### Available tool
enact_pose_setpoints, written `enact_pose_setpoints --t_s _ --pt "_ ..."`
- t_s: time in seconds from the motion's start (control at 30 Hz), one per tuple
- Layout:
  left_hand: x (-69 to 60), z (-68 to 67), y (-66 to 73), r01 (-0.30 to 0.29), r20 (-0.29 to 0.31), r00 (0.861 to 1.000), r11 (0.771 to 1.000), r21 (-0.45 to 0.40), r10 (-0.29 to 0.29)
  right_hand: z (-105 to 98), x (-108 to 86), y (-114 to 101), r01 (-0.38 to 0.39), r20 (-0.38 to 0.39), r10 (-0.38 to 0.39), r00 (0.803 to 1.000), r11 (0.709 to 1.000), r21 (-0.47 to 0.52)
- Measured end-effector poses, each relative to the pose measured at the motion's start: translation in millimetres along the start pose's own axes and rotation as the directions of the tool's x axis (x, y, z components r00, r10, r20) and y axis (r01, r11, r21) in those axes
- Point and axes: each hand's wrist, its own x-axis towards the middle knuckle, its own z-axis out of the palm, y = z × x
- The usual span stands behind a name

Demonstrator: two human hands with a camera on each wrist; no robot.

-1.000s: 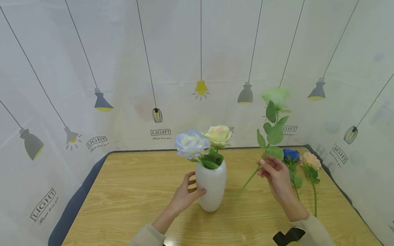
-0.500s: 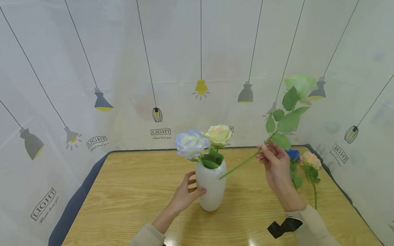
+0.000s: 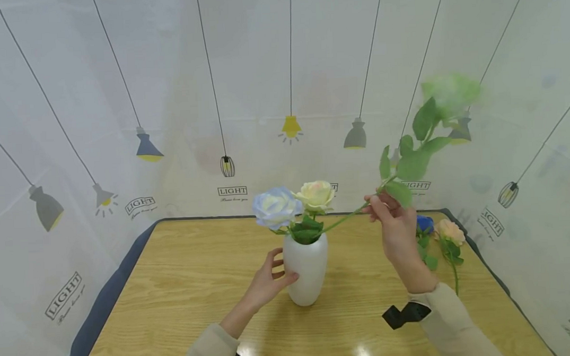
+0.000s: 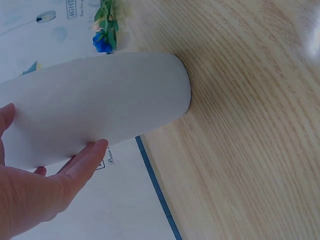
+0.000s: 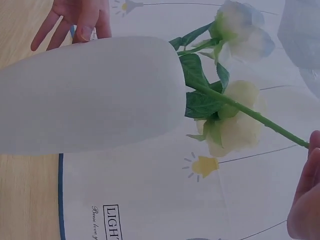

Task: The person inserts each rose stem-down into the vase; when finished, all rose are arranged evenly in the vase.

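A white vase (image 3: 306,270) stands upright on the table, holding a blue-white rose (image 3: 277,207) and a cream rose (image 3: 316,196). My left hand (image 3: 266,285) grips the vase's left side, thumb on its front; the left wrist view shows fingers and thumb against the vase (image 4: 115,95). Between thumb and fingers, my right hand (image 3: 399,236) pinches the stem of a pale green rose (image 3: 452,93), tilted up to the right. In the right wrist view its green stem (image 5: 270,125) reaches the mouth of the vase (image 5: 100,95); the lower tip is hidden.
To the right on the wooden table (image 3: 185,288) lie a blue rose (image 3: 425,224) and a peach rose (image 3: 450,232), partly behind my right forearm. A white sheet (image 3: 176,98) printed with lamps surrounds the table's back and sides.
My right hand has moved up, and the green rose has risen and tilted right. Its stem end went from right of the vase to the vase's mouth. The left hand stayed still.
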Motion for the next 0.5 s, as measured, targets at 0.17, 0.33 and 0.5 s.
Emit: enact_pose_setpoints --t_s 0.17,0.33,0.5 --pt "-0.1 -0.3 1.0 -0.004 -0.001 1.0 1.0 -0.003 0.004 13 -4.0 1 0.096 0.155 -0.061 0.986 0.968 -0.232" --pt "-6.1 -1.3 13.9 -0.02 0.006 1.0 1.0 -0.013 0.02 33 -11.8 -7 0.085 0.262 0.021 0.965 0.918 -0.387" --pt "-12.4 -2.1 28.5 -0.009 0.014 1.0 0.999 -0.035 0.009 43 -16.5 1 0.177 0.372 0.026 0.928 0.847 -0.501"
